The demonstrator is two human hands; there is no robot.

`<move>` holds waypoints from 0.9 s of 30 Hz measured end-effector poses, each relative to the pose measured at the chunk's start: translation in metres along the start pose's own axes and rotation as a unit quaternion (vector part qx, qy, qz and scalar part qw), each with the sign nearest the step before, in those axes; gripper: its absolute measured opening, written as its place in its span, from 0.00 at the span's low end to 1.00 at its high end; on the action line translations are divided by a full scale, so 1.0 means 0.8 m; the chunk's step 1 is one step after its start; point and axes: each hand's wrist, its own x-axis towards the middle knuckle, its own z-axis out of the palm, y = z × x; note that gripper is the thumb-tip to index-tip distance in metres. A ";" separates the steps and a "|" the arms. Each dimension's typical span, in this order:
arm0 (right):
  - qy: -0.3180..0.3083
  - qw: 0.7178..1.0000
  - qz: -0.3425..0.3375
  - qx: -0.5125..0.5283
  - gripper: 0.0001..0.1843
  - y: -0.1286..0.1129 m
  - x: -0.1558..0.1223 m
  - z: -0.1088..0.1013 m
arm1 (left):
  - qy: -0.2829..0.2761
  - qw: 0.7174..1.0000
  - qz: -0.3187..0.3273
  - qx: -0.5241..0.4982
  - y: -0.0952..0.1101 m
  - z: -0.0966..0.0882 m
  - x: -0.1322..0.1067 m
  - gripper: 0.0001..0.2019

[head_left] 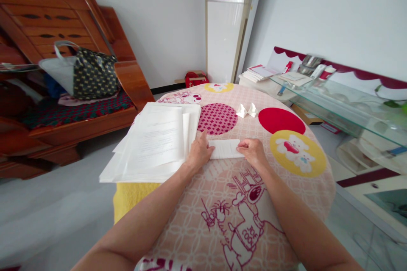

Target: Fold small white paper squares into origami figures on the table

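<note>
A folded strip of white paper (225, 149) lies crosswise on the patterned tablecloth (222, 186), with faint print showing on it. My left hand (200, 151) is at its left end, thumb on the paper and index finger stretched forward. At the right end, my right hand (252, 151) pinches the paper between thumb and fingers. Left of my hands sits a stack of printed white sheets (155, 144), overhanging the table's left side. Beyond the strip stand two small folded paper pieces (247, 110).
A wooden bench (66, 123) with a patterned bag (95, 74) on it is at the left. At the back stands a white air conditioner (224, 29). A glass-topped stand (343, 101) runs along the right wall, holding papers, cups and metal containers.
</note>
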 end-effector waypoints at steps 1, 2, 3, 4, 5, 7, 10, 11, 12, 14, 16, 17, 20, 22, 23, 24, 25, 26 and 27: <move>0.001 1.000 0.000 0.000 0.07 0.000 0.000 0.000 | 0.000 1.000 0.001 0.002 0.000 0.000 0.000 0.32; 0.001 1.000 0.001 0.000 0.07 0.000 0.000 0.000 | 0.000 1.000 0.002 0.003 -0.001 0.000 0.000 0.32; 0.001 1.000 0.002 0.000 0.07 -0.001 0.000 0.000 | 0.001 1.000 0.002 0.005 -0.001 0.000 0.000 0.32; 0.001 1.000 0.003 0.000 0.07 -0.001 0.000 0.000 | 0.001 1.000 0.003 0.006 -0.001 0.000 0.000 0.32; 0.000 1.000 0.005 0.000 0.07 -0.002 0.000 0.000 | 0.001 1.000 0.002 0.008 0.000 0.000 0.000 0.32; 0.000 1.000 0.006 0.000 0.07 -0.003 0.000 0.000 | 0.001 1.000 0.000 0.009 0.000 0.000 0.001 0.32; 0.000 1.000 0.004 -0.002 0.06 -0.005 0.000 -0.001 | 0.000 1.000 -0.003 0.008 0.001 0.000 0.001 0.32; 0.001 1.000 0.003 -0.004 0.06 -0.005 -0.001 -0.001 | 0.000 1.000 -0.003 0.007 0.001 0.000 0.001 0.32; 0.001 1.000 0.001 -0.005 0.06 -0.005 -0.001 -0.001 | 0.000 1.000 -0.002 0.008 0.001 0.000 0.001 0.32; 0.003 1.000 -0.002 -0.009 0.06 -0.005 -0.001 -0.001 | 0.000 1.000 0.000 0.013 0.000 0.001 0.002 0.32; 0.003 1.000 -0.006 -0.014 0.06 -0.005 0.000 -0.001 | 0.000 1.000 0.001 0.018 0.000 0.001 0.002 0.32; 0.004 1.000 -0.007 -0.017 0.06 -0.005 0.000 -0.001 | -0.001 1.000 0.001 0.019 -0.001 0.001 0.002 0.33; 0.009 1.000 -0.012 -0.024 0.05 -0.006 0.000 -0.001 | -0.003 1.000 0.004 0.014 -0.001 0.002 0.002 0.33; 0.010 1.000 -0.015 -0.026 0.05 -0.006 0.000 -0.001 | -0.002 1.000 0.004 0.012 -0.001 0.002 0.001 0.33; 0.010 1.000 -0.014 -0.026 0.05 -0.007 0.000 -0.001 | -0.002 1.000 0.004 0.011 -0.001 0.002 0.001 0.33; 0.009 1.000 -0.012 -0.026 0.05 -0.007 0.000 -0.001 | -0.002 1.000 0.005 0.011 -0.001 0.002 0.001 0.33; 0.009 1.000 -0.010 -0.027 0.05 -0.007 0.000 -0.001 | -0.003 1.000 0.006 0.010 -0.001 0.001 0.001 0.33; 0.008 1.000 -0.007 -0.027 0.05 -0.007 0.000 -0.001 | -0.003 1.000 0.007 0.009 -0.001 0.001 0.001 0.33; 0.006 1.000 -0.006 -0.028 0.06 -0.008 -0.001 -0.001 | -0.003 1.000 0.007 0.009 -0.001 0.001 0.001 0.33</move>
